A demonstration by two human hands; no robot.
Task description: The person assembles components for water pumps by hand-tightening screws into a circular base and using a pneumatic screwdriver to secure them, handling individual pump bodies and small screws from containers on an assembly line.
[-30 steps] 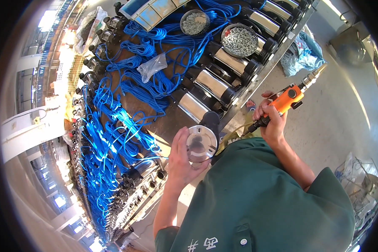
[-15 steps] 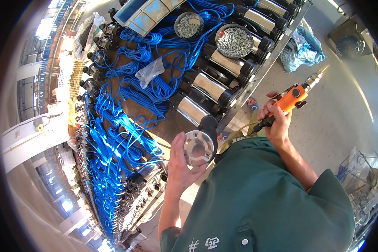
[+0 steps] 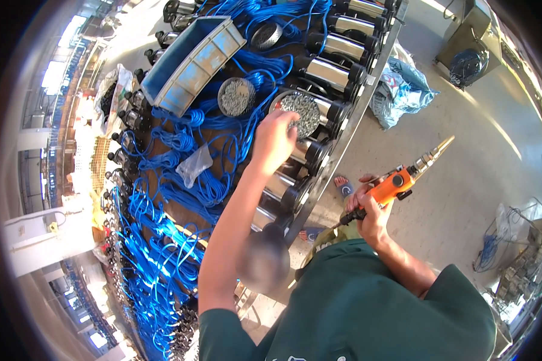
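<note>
Screws heaped in a bowl at twelve o'clock could scatter if the left hand drags the rim; its fingers bend down at them, but whether they pinch any, I cannot tell. At three o'clock the right hand wraps its fingers round the driver, bit aimed between one and two, where a stray squeeze might spin it. A blurred part at six, close by the left forearm, could topple from an elbow bump.
</note>
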